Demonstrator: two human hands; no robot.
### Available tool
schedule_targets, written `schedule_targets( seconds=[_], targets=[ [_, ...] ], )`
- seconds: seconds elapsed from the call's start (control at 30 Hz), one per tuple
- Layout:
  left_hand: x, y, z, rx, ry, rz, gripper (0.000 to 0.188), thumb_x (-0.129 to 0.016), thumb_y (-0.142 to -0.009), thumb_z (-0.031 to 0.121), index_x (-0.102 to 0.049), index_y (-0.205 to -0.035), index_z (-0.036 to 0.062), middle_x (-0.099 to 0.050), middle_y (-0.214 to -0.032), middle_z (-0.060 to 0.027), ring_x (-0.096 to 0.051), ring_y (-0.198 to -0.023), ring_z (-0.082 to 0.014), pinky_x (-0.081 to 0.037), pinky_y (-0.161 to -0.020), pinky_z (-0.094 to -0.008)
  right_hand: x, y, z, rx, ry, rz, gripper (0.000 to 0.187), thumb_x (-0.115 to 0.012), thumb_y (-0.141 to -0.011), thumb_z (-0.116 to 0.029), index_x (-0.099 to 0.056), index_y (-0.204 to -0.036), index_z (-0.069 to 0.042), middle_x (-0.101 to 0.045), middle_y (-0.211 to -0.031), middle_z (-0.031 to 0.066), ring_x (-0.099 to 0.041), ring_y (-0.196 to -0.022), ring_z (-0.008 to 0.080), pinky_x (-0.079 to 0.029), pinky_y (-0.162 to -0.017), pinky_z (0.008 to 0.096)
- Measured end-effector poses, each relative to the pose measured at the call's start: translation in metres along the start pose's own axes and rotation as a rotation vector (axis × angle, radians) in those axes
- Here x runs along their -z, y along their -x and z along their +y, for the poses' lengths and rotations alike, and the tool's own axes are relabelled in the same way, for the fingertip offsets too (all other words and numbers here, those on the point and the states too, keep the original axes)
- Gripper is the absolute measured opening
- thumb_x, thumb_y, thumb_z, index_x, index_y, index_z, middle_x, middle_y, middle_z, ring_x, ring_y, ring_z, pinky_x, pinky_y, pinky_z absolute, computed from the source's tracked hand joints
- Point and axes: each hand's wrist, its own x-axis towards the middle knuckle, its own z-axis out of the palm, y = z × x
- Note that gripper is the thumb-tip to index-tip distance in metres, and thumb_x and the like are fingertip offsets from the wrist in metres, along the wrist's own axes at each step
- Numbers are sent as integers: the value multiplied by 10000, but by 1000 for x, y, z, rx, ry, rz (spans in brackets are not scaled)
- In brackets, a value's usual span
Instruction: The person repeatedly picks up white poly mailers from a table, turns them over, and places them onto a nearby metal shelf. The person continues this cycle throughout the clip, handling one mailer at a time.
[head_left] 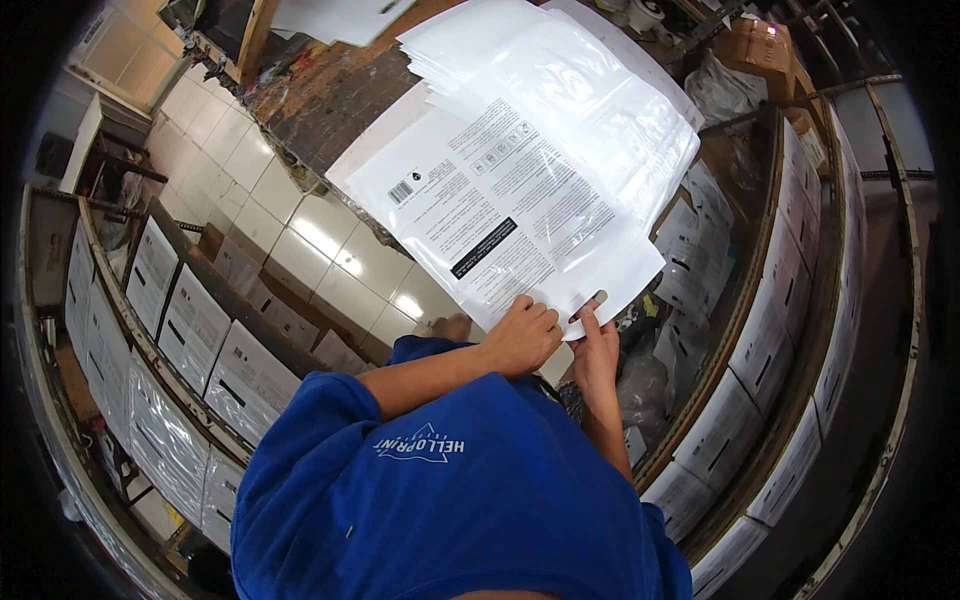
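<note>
Centrally, the right hand (594, 345) pinches the near edge of white plastic sheets (535, 190) on a worktop (325, 105); the left hand (523, 335) curls alongside, its grip hidden.

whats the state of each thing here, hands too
printed sheet, spread out, print up
white sheets, stacked, edges uneven
left hand, fingers curled at printed sheet's edge
right hand, pinching a sheet edge
racked sheets, printed, side by side
cardboard box, cannot tell if sealed
</note>
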Motion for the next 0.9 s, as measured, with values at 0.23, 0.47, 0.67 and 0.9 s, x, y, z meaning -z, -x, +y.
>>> schedule_targets(
  seconds=[0.23, 0.47, 0.67, 0.9],
  targets=[
    [1, -4, 2, -88, 16, -26, 140, -636, -801, 214, -628, -792, 75, -529, -760, -48, -537, -780, -208, -368, -722, -368, -2, -12, 0, 14, 100, 147, 161, -649, -870, -91, -588, -994, -8, -581, -875, 22, -546, -776, 103, -450, -676, 253],
    [11, -9, 6, -130, 149, -31, 257, -709, -750, 283, -647, -868, 64, -530, -777, -54, -539, -797, -217, -374, -737, -371, 2, -19, 5, 42, 116, 205, 192, -671, -843, -88, -607, -997, 8, -623, -920, 47, -570, -795, 120, -453, -702, 267],
    [38, 10, -13, -90, 204, 123, 271, -733, -736, 224, -663, -943, 64, -524, -776, -47, -538, -755, -219, -373, -718, -367, 14, -20, -2, 49, 161, 212, 227, -658, -857, -109, -605, -1029, 30, -640, -934, 64, -584, -791, 127, -465, -707, 277],
    [69, 52, -54, 167, 90, 315, 231, -706, -739, 80, -664, -965, 61, -540, -789, -48, -528, -736, -223, -366, -724, -370, 43, -20, -8, 85, 196, 263, 228, -656, -854, -93, -604, -1037, 33, -638, -952, 71, -592, -803, 128, -472, -717, 275]
  ],
)
